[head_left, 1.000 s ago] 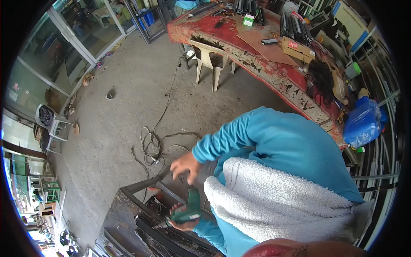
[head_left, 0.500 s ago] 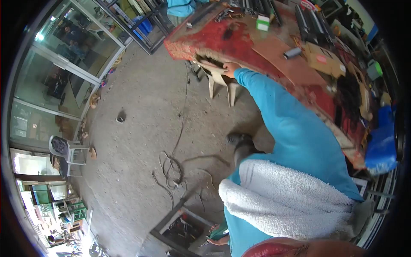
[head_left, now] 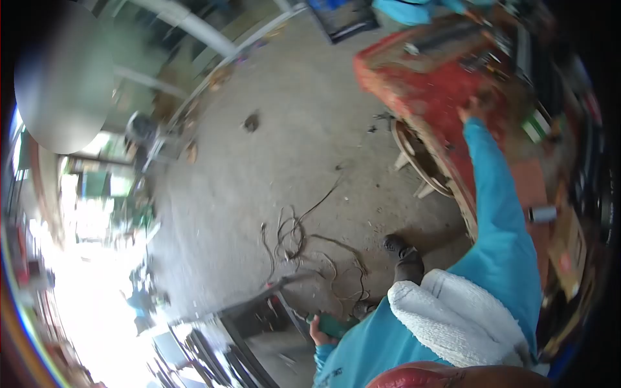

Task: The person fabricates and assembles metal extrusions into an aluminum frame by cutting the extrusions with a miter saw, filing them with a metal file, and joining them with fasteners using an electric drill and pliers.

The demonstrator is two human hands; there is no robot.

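Note:
My right hand (head_left: 476, 107) is over the worn red tabletop (head_left: 424, 87), blurred, with its fingers apparently stretched out and nothing visible in them. Small metal pieces (head_left: 485, 64) lie just beyond it, too smeared to name. Down at the bottom, my left hand (head_left: 319, 331) grips a green drill (head_left: 334, 325), whose rear is partly hidden by my body. Beside that hand stands a dark metal frame (head_left: 236, 336). A beige plastic chair (head_left: 404, 158) is tucked against the table's edge, below my right arm.
Coiled cable (head_left: 291, 239) lies on the concrete floor near my shoe (head_left: 399, 246). A green-and-white box (head_left: 536, 125) and a grey cylinder (head_left: 542, 214) rest on the table. Another person's blue sleeve (head_left: 404, 10) shows at the table's far end. A light chair (head_left: 162, 145) stands left.
My right hand has left the plastic chair's back and is now over the tabletop. The view has swung, showing more of the left hand with the drill and a bright opening at lower left.

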